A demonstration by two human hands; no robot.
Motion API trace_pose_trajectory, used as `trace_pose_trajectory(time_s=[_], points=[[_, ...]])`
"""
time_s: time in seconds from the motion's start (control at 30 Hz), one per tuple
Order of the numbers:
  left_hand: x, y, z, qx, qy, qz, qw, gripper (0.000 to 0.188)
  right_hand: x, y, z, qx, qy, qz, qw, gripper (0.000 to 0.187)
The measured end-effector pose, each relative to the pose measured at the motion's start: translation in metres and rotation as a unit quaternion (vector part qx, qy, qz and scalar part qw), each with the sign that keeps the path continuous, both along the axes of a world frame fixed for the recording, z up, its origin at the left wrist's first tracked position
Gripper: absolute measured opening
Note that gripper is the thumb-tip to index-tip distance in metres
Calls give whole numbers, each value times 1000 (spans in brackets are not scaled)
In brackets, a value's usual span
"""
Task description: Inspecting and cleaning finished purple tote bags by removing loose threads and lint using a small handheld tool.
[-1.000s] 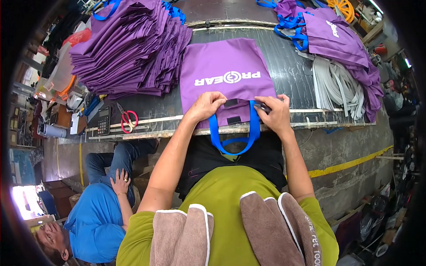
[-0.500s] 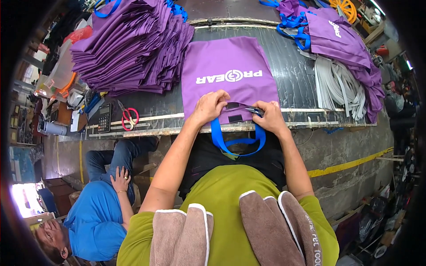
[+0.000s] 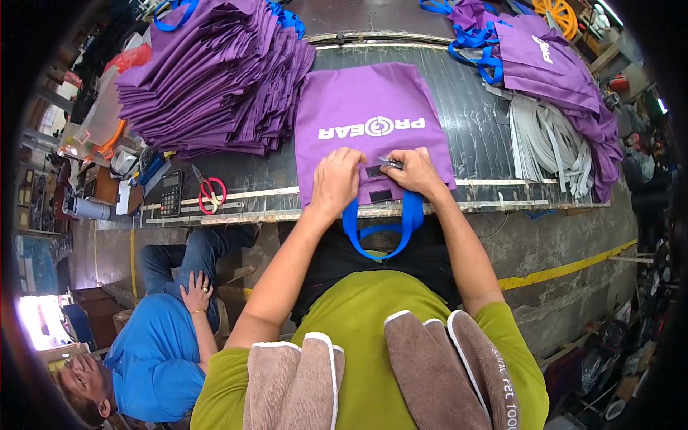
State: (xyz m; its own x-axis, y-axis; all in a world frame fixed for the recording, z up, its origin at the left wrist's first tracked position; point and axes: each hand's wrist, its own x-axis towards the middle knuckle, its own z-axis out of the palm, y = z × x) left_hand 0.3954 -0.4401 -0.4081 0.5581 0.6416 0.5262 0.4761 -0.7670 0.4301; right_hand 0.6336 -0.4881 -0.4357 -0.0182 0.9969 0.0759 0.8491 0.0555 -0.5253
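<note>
A purple tote bag (image 3: 365, 93) with white printing lies flat on the table, its opening toward me. Blue webbing handles (image 3: 350, 222) hang from it over the table's near edge. Two black fastener patches (image 3: 380, 196) show at the mouth, one on each layer. My left hand (image 3: 337, 179) is closed on the fabric left of the patches, its fingertips bent down onto the bag. In my right hand (image 3: 417, 172) are small dark thread snips (image 3: 392, 163), their tips over the upper patch. My right fingers are wrapped round them.
A tall stack of purple bags (image 3: 215, 86) stands at the left, more bags (image 3: 545, 79) at the right above a bundle of white strips (image 3: 548, 140). Red-handled scissors (image 3: 211, 193) and a calculator (image 3: 171, 192) lie left. A person in a blue shirt (image 3: 154, 351) sits at the lower left.
Both hands have shifted slightly away from me, up the bag. The snips have moved left and now lie over the upper patch. The blue handles hang a little lower.
</note>
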Motion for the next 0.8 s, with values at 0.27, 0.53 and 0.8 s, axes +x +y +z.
trace_pose_trajectory(time_s=[0.27,0.53,0.8], points=[[0,-27,-35,-113,-36,80,990,23,-4,8,7,-32,114,-57,991,32],[8,-12,-24,-119,15,45,992,18,-5,12,12,-58,115,-72,989,34],[3,2,-34,-248,-22,90,964,19,-8,10,15,-68,106,-88,988,39]])
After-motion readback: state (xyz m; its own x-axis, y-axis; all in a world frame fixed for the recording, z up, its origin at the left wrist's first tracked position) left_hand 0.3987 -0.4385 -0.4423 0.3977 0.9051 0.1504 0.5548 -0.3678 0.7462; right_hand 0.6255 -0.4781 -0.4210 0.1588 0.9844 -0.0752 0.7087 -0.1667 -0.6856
